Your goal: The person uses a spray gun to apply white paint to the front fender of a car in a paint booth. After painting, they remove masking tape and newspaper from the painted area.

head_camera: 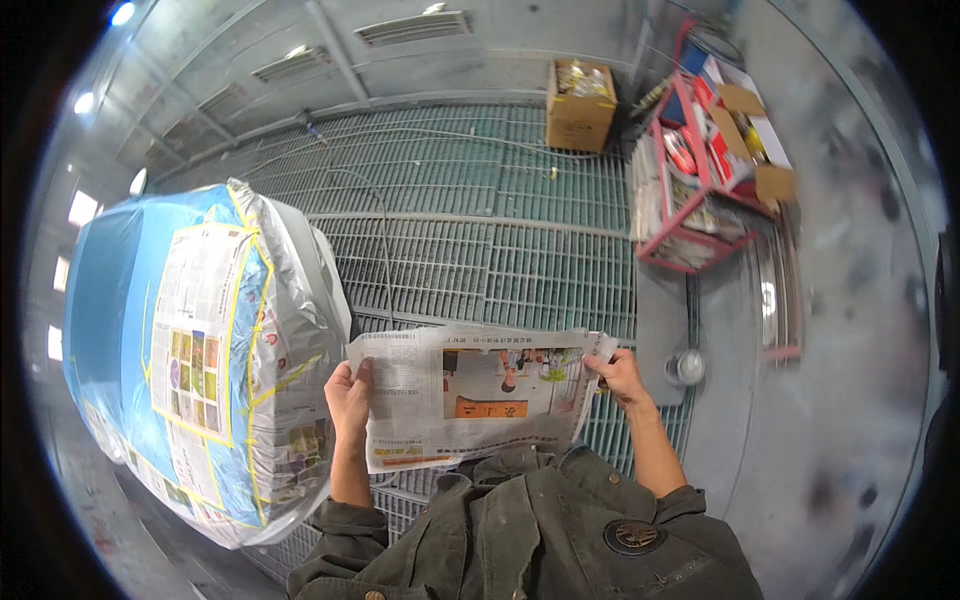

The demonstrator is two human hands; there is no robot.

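Note:
A printed newspaper sheet (412,405) is stretched between my two hands in front of my dark green jacket. My left hand (349,390) pinches its left edge, thumb on top. At the upper right corner, my right hand (616,373) grips the paper, which is crumpled there. Left of my left hand stands a car (322,255), largely covered. Blue masking film (112,277), newspaper sheets (199,300) and yellow masking tape (244,300) lie over it. Its uncovered light grey panel shows along the edge nearest the grating.
Metal floor grating (465,247) spans the space ahead, with a thin hose (386,247) across it. A cardboard box (581,112) of crumpled material stands by the far wall. On the right are a red metal rack (701,206) with boxes and papers, and a small round container (686,367).

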